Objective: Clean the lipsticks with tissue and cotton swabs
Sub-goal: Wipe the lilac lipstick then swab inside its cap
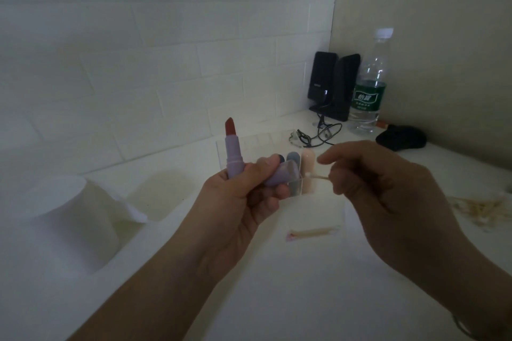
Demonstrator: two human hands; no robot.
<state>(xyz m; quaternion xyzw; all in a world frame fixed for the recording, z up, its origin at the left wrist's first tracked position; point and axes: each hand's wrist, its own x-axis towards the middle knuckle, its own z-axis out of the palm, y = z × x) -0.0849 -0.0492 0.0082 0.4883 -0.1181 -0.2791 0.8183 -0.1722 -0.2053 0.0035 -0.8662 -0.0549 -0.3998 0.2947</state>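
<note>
While the head view shows the left hand [243,188] gripping a lilac lipstick [234,152] upright by its tube, with its cap [279,174] tucked under the same fingers, the right hand [368,174] pinches a cotton swab [318,176] by its stick, tip just beside the cap. The lipstick looks light, and its red bullet looks soft and easily dented, so I judge the hard tube the place to hold. The water bottle [370,86] has a green label; its writing is too blurred to read.
</note>
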